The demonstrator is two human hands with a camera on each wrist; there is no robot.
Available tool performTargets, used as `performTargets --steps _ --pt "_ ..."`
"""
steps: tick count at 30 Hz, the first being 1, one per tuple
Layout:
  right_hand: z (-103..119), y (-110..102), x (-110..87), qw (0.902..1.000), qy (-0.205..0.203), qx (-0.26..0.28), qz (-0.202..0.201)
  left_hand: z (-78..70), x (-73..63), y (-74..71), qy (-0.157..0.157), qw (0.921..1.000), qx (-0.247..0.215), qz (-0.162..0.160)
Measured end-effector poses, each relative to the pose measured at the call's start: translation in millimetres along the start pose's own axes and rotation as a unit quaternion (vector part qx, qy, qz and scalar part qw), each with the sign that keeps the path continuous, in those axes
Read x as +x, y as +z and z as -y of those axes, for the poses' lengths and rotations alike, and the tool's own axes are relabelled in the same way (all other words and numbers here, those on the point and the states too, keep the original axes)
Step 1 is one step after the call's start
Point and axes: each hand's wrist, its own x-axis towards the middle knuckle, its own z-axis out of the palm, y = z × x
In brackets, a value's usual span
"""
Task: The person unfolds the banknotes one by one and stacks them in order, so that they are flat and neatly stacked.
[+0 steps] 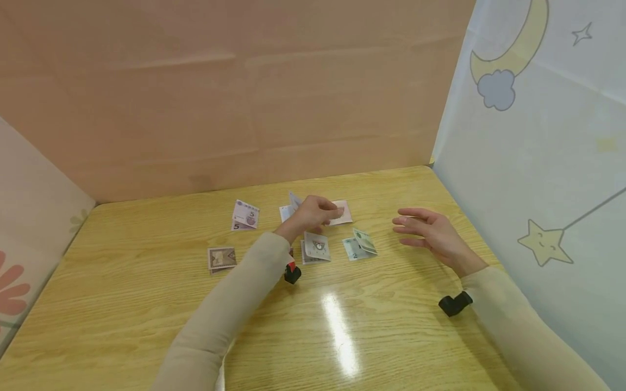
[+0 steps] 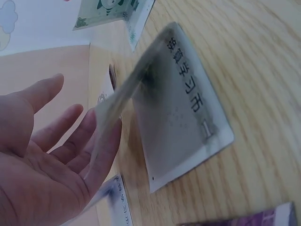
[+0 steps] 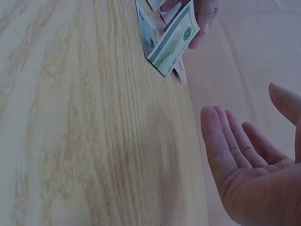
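My left hand (image 1: 313,212) reaches over folded play banknotes, its fingertips at a pale pink note (image 1: 343,213) at the back. In the left wrist view its thumb stands apart from the fingers (image 2: 106,150), behind a folded grey note (image 2: 183,113) marked 1. Whether the fingers touch the pink note, I cannot tell. A bluish note (image 1: 286,212) is partly hidden by this hand. Just right of the grey note lies a green note (image 1: 359,245) marked 2. My right hand (image 1: 432,236) hovers above the table's right side, fingers extended, holding nothing.
A purple note (image 1: 245,214) marked 5 and a brown note (image 1: 221,259) lie to the left on the wooden table (image 1: 132,304). My left sleeve mostly covers another brownish note. A pinkish-brown curtain (image 1: 235,108) hangs behind, and a printed white sheet (image 1: 538,152) borders the right.
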Motion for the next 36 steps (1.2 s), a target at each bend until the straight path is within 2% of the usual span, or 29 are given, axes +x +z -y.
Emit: performTargets --steps 6,17,28,36 --pt "0.5 3.7 8.5 0.9998 0.004 -0.017 -0.006 3.2 1.2 0.0 0.014 0.9995 0.026 0.011" --pt "7.8 17.4 37.0 0.9972 0.016 -0.072 -0.011 6.5 5.0 1.9 0.037 0.9955 0.083 0.028" --pt "10.0 30.4 75.0 0.9937 0.038 -0.105 -0.013 11.2 11.4 2.7 0.044 0.9929 0.109 0.021" --pt "8.5 42.2 102.4 0.9911 0.051 -0.123 -0.002 15.9 19.0 6.4 0.071 0.9858 0.152 0.008"
